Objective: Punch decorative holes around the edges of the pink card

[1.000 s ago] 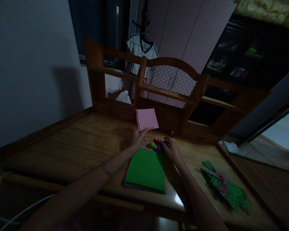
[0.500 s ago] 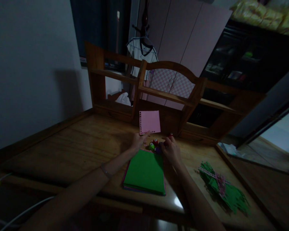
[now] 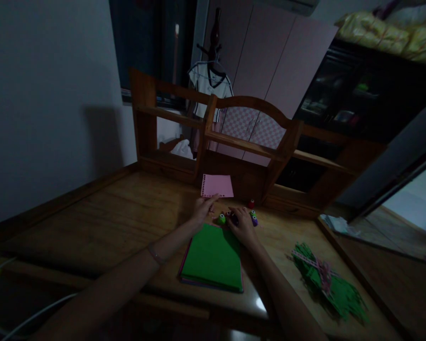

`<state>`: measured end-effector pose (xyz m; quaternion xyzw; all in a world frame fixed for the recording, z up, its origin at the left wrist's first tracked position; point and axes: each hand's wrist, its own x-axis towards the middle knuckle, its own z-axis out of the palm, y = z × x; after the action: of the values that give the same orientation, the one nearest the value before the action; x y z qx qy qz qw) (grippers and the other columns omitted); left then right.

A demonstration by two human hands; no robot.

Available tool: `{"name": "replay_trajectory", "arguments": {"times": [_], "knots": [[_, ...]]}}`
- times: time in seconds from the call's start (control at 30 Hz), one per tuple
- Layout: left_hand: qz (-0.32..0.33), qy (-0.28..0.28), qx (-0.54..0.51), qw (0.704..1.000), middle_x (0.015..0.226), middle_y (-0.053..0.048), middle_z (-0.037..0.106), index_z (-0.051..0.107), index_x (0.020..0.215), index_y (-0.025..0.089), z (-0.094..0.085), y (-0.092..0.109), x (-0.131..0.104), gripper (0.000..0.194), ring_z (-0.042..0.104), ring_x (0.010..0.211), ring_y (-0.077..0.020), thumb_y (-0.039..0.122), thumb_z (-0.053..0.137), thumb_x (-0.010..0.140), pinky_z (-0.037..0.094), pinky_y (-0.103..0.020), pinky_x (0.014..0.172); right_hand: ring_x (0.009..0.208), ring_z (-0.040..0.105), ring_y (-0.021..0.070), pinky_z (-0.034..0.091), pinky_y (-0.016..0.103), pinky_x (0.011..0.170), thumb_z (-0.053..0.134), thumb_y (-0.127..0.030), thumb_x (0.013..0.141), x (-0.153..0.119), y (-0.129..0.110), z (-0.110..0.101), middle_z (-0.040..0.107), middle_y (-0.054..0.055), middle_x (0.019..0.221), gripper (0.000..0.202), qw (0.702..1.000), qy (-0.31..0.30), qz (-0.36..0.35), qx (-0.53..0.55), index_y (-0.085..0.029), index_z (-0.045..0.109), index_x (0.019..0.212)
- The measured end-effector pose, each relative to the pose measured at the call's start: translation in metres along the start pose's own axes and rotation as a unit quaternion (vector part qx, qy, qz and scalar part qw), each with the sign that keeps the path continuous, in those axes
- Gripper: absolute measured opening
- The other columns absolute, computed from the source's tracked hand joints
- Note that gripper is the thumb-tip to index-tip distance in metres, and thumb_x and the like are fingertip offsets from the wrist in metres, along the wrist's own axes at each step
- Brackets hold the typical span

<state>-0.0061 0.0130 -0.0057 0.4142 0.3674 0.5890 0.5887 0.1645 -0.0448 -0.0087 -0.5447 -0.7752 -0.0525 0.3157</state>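
The pink sheet (image 3: 217, 185), the green stack (image 3: 213, 258) and the cut strips (image 3: 344, 296) look like matt paper. The table (image 3: 128, 208) is smooth, grained wood with a glossy glint near its front edge; the shelf (image 3: 244, 145) is darker wood, the shirt (image 3: 201, 81) soft cloth, the yellow bundle (image 3: 372, 33) crinkled and faintly shiny.

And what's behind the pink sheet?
Past the pink sheet, held in the left hand, a dark wooden panel of the desk's shelf unit shows above it and to its right. Whatever sits directly behind the sheet is covered.
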Motion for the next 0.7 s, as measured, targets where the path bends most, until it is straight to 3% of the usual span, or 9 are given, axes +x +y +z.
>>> {"name": "replay_trajectory", "arguments": {"times": [0.17, 0.27, 0.33, 0.43, 0.5, 0.53, 0.6, 0.7], "knots": [[-0.049, -0.052, -0.099, 0.993, 0.053, 0.005, 0.050, 0.065, 0.078, 0.016, 0.004, 0.011, -0.008, 0.037, 0.043, 0.040, -0.0046, 0.042, 0.079, 0.055, 0.033, -0.016, 0.038, 0.093, 0.052, 0.0257, 0.037, 0.040, 0.086, 0.061, -0.035, 0.079, 0.000, -0.004, 0.003, 0.062, 0.008, 0.092, 0.020, 0.999, 0.003, 0.036, -0.009, -0.021, 0.066, 0.093], [-0.067, -0.061, -0.105, 0.990, 0.057, 0.003, 0.054, 0.065, 0.080, 0.016, 0.006, 0.018, -0.009, 0.038, 0.046, 0.042, -0.0052, 0.041, 0.079, 0.055, 0.035, -0.017, 0.040, 0.091, 0.052, 0.0253, 0.038, 0.038, 0.084, 0.064, -0.036, 0.077, 0.000, -0.008, 0.002, 0.061, 0.008, 0.090, 0.018, 0.999, 0.022, 0.047, 0.008, -0.021, 0.065, 0.086], [-0.039, -0.048, -0.089, 0.994, 0.055, 0.004, 0.054, 0.065, 0.080, 0.016, 0.006, 0.025, -0.010, 0.037, 0.045, 0.042, -0.0056, 0.044, 0.076, 0.059, 0.036, -0.018, 0.040, 0.092, 0.052, 0.0245, 0.039, 0.037, 0.083, 0.063, -0.037, 0.079, 0.000, -0.010, -0.001, 0.061, 0.007, 0.090, 0.018, 0.996, 0.050, 0.059, 0.037, -0.021, 0.064, 0.085], [0.086, -0.003, 0.002, 0.996, 0.051, 0.002, 0.054, 0.064, 0.070, 0.015, 0.006, 0.042, -0.014, 0.033, 0.046, 0.043, -0.0072, 0.047, 0.071, 0.065, 0.038, -0.020, 0.044, 0.088, 0.055, 0.0223, 0.042, 0.035, 0.079, 0.058, -0.043, 0.082, 0.000, -0.011, -0.008, 0.062, 0.006, 0.090, 0.024, 0.981, 0.103, 0.109, 0.123, -0.021, 0.061, 0.090], [0.190, 0.037, 0.099, 0.976, 0.060, -0.002, 0.061, 0.065, 0.068, 0.015, 0.007, 0.051, -0.020, 0.029, 0.056, 0.054, -0.0116, 0.044, 0.070, 0.067, 0.042, -0.021, 0.051, 0.079, 0.057, 0.0199, 0.045, 0.033, 0.072, 0.056, -0.047, 0.082, 0.001, -0.011, -0.011, 0.063, 0.005, 0.087, 0.029, 0.956, 0.121, 0.153, 0.218, -0.022, 0.059, 0.096], [0.202, 0.039, 0.109, 0.973, 0.068, -0.004, 0.066, 0.067, 0.072, 0.016, 0.009, 0.053, -0.023, 0.027, 0.060, 0.064, -0.0146, 0.041, 0.072, 0.064, 0.043, -0.022, 0.055, 0.074, 0.058, 0.0186, 0.046, 0.031, 0.068, 0.056, -0.049, 0.082, 0.002, -0.011, -0.010, 0.063, 0.004, 0.084, 0.032, 0.938, 0.122, 0.172, 0.274, -0.022, 0.058, 0.099], [0.210, 0.039, 0.121, 0.969, 0.074, -0.006, 0.068, 0.068, 0.074, 0.017, 0.012, 0.050, -0.027, 0.024, 0.063, 0.072, -0.0178, 0.038, 0.073, 0.063, 0.044, -0.023, 0.058, 0.065, 0.059, 0.0166, 0.046, 0.029, 0.061, 0.060, -0.050, 0.079, 0.003, -0.009, -0.008, 0.063, 0.003, 0.078, 0.035, 0.895, 0.114, 0.198, 0.384, -0.021, 0.057, 0.098], [0.168, 0.027, 0.181, 0.969, 0.054, -0.004, 0.062, 0.064, 0.059, 0.016, 0.012, 0.031, -0.021, 0.027, 0.058, 0.055, -0.0160, 0.041, 0.071, 0.064, 0.037, -0.022, 0.046, 0.060, 0.060, 0.0152, 0.047, 0.028, 0.057, 0.071, -0.049, 0.069, 0.005, -0.006, -0.001, 0.063, 0.001, 0.074, 0.039, 0.836, 0.102, 0.229, 0.489, -0.020, 0.058, 0.091]]}}
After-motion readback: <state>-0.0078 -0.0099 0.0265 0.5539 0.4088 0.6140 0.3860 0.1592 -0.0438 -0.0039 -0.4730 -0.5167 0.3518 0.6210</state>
